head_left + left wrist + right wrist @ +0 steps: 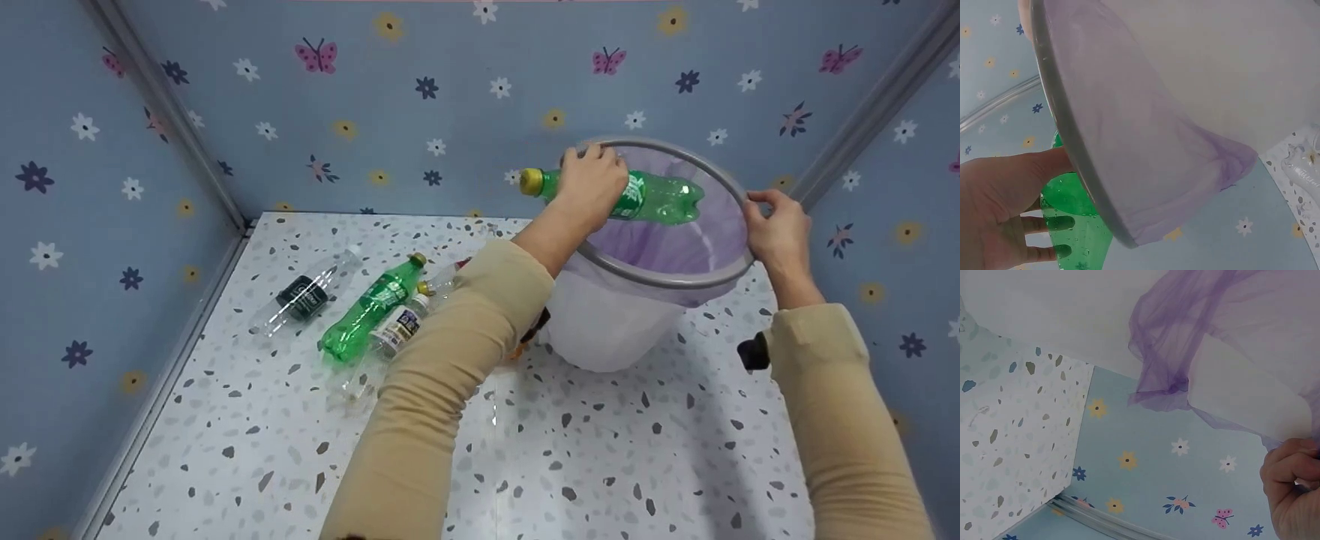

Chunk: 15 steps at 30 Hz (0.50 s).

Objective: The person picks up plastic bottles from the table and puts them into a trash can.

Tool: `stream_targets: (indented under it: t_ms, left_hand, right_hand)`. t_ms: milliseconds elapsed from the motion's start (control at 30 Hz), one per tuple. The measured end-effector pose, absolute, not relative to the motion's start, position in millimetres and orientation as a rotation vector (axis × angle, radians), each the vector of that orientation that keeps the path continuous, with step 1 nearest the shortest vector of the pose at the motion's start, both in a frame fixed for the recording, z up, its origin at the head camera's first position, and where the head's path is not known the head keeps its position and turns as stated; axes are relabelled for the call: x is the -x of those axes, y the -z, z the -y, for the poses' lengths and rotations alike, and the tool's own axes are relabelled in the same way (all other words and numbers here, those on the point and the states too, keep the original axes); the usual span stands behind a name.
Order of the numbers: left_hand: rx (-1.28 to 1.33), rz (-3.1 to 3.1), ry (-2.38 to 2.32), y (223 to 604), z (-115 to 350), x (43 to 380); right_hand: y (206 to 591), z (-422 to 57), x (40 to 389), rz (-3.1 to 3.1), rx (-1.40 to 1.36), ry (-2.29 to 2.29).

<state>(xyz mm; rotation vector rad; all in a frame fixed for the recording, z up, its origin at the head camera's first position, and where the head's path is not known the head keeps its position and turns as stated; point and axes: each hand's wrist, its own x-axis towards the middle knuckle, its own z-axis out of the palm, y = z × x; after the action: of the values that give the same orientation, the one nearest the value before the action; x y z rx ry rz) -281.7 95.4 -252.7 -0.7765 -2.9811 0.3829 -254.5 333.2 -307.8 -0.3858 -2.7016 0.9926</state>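
My left hand holds a green plastic bottle with a yellow cap, lying sideways across the mouth of a white trash bin. In the left wrist view, the thumb and fingers of that hand go round the green bottle, partly hidden behind the bin's grey rim. A purple bag lines the bin and folds over its edge. At the right side, my right hand grips the rim, thumb on the inner side. The right wrist view has this hand against the bin's edge.
Left of the bin lie a clear bottle with a black label, another green bottle and a clear bottle with a white label. More bottles are partly hidden by the left sleeve. Flowered walls enclose the speckled surface.
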Motion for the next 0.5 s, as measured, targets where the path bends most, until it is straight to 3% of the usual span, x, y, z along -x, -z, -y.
stream_targets:
  t_ms: [500]
  left_hand:
    - [0.816, 2.982, -0.308, 260.0, -110.5, 286.1]
  right_hand:
    - [308.1, -334.1, 255.6, 2.696, 0.365, -0.941]
